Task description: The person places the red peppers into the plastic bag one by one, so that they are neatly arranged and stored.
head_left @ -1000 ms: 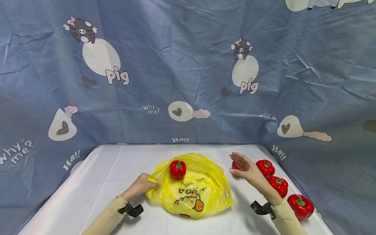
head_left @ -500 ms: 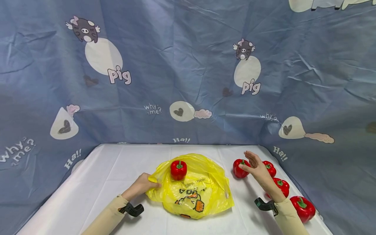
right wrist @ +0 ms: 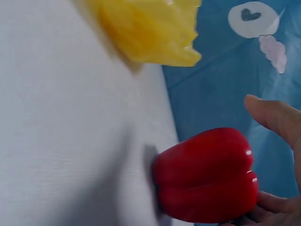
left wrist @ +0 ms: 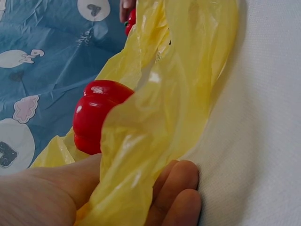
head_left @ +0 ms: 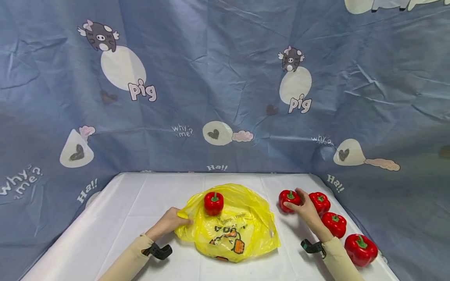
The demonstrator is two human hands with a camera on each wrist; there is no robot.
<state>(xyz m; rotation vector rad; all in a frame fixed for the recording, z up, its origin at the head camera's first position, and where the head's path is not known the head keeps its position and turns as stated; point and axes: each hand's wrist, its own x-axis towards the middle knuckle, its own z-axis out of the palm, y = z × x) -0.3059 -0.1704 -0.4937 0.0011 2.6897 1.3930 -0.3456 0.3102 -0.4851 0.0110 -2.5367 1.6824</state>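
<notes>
My left hand grips the left edge of a thin yellow plastic bag, its rim bunched between thumb and fingers in the left wrist view. On the bag's far left part rests a red bell pepper with its green stem up. My right hand is at another red bell pepper standing on the white table right of the bag. The right wrist view has the thumb held away from that pepper, while the other fingers reach behind it, partly hidden.
Along the right side of the white table several more red peppers stand, such as the nearest one. A blue printed curtain rises behind the table and down both sides.
My right hand has moved right past the pepper, then back down and left to it, its fingers now beside it. My left hand has kept its grip on the bag.
</notes>
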